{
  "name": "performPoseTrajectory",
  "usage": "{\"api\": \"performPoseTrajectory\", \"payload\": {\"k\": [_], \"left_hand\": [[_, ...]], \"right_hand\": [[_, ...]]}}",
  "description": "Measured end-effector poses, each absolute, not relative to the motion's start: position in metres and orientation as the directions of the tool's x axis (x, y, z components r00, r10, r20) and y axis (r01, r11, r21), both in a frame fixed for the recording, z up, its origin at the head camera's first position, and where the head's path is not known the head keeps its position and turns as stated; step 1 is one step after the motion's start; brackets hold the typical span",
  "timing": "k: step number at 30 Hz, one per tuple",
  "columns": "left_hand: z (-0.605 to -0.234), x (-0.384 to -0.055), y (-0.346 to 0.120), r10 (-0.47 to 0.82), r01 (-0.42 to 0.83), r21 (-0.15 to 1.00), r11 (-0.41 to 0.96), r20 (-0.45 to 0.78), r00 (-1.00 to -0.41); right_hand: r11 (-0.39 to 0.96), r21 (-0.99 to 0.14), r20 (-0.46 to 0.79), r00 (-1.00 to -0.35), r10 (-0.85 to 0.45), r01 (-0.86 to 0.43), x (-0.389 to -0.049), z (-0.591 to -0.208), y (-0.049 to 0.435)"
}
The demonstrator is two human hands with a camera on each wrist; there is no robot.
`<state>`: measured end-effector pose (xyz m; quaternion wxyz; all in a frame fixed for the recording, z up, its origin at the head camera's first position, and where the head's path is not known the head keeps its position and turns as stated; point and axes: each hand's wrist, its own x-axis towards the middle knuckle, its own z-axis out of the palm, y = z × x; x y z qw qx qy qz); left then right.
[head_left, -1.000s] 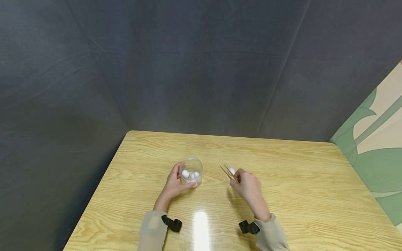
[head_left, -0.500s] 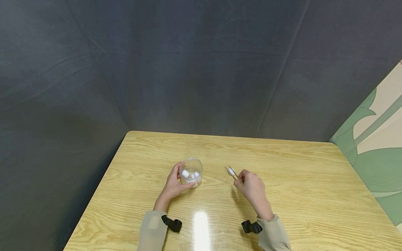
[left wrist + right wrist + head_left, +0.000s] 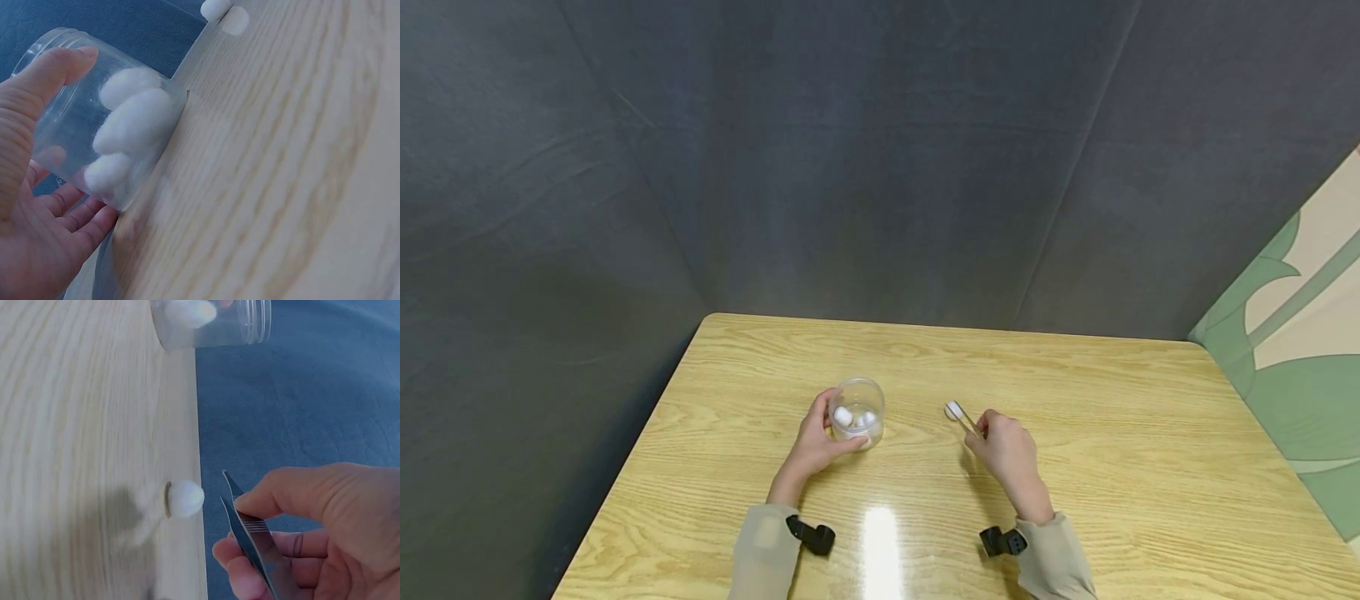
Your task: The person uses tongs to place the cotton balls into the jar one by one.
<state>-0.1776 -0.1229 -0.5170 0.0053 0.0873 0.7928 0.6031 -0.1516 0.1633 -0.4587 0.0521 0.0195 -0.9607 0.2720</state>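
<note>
My left hand (image 3: 814, 443) holds a clear plastic jar (image 3: 856, 387) standing on the table. In the left wrist view the thumb lies across the side of the jar (image 3: 75, 119), and several white cotton balls (image 3: 134, 119) sit at its bottom. My right hand (image 3: 1006, 454) pinches metal tweezers (image 3: 972, 423) between thumb and fingers. A single cotton ball (image 3: 953, 409) lies on the table at the tweezers' tips. In the right wrist view, the tweezers (image 3: 253, 534) have slightly parted tips, held above the cotton ball (image 3: 186, 499) with a visible gap.
The wooden table (image 3: 1112, 417) extends on both sides of the hands. A dark cloth (image 3: 880, 167) hangs behind its back edge. Green and cream patterned fabric (image 3: 1300, 358) is at the right. A bright reflection lies on the table's front part.
My right hand has shifted a little to the right with the tweezers, whose tips went from left of the loose cotton ball to right over it. The left hand and jar stay put.
</note>
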Motion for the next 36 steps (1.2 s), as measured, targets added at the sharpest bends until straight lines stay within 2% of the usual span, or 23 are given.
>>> {"api": "performPoseTrajectory", "payload": {"k": [34, 36], "left_hand": [[-0.516, -0.177, -0.122, 0.14, 0.116, 0.956, 0.27, 0.081, -0.987], [-0.505, -0.173, -0.121, 0.145, 0.114, 0.957, 0.266, 0.077, -0.986]], "right_hand": [[0.903, -0.429, -0.004, -1.0, 0.003, 0.005, -0.157, -0.464, 0.162], [0.906, -0.423, 0.004, -1.0, -0.001, -0.003, -0.157, -0.463, 0.162]]}}
